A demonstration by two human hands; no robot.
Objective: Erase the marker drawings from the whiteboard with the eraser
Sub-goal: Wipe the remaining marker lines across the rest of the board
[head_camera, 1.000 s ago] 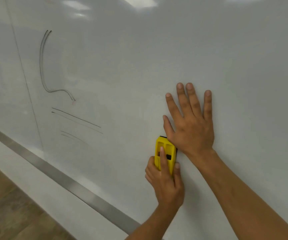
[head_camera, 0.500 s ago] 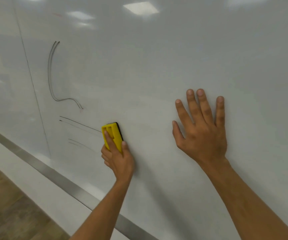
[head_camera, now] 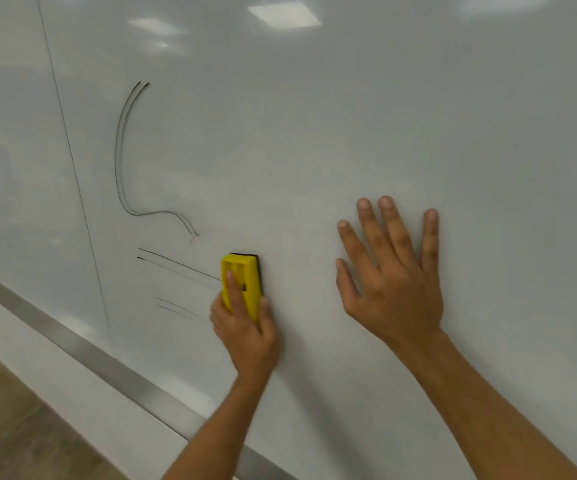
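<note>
The left hand point(head_camera: 245, 327) grips the eraser point(head_camera: 242, 285) pressed to the whiteboard point(head_camera: 349, 116) beside the lines point(head_camera: 176, 268), while the right hand point(head_camera: 394, 275) lies flat, fingers spread.

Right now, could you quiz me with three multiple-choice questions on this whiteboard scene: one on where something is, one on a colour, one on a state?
1. Where is the eraser?
A. right of the straight lines
B. on the floor
C. above the curved line

2. What colour is the eraser's body?
A. red
B. yellow
C. blue

3. How is the right hand?
A. gripping a marker
B. clenched in a fist
C. flat on the whiteboard, fingers spread

Answers:
A, the left hand holds it at the lines' right ends.
B, its casing is bright yellow.
C, the palm lies against the board, holding nothing.
</note>
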